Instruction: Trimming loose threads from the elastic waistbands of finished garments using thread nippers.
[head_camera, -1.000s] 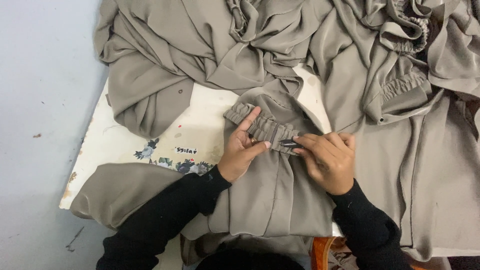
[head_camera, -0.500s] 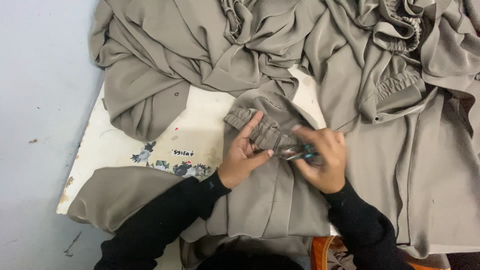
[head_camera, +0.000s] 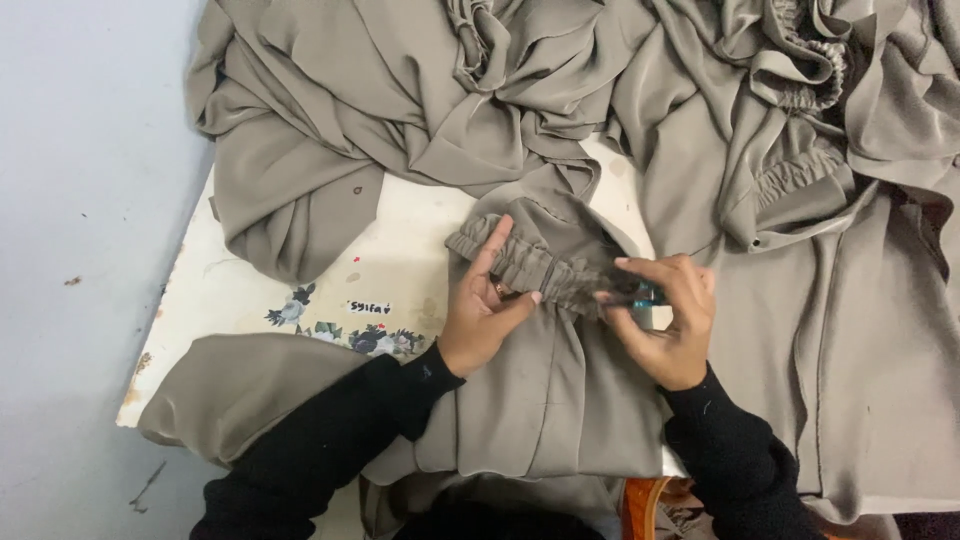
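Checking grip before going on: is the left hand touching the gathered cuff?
Touching. The head view shows the left hand pressed on the gathered cuff, fingers laid over its ruffled edge and thumb against it, with no gap.

Taupe fabric (head_camera: 560, 120) lies heaped over the far side and right side of a white table (head_camera: 260, 290), whose near left part is bare apart from a dark flower print. At the middle of the table's near edge, the left hand (head_camera: 485, 310) pinches a gathered elastic cuff (head_camera: 530, 265) of the cloth. The right hand (head_camera: 665, 320), in a black sleeve, holds a small teal tool (head_camera: 645, 297) against the cuff's right end.
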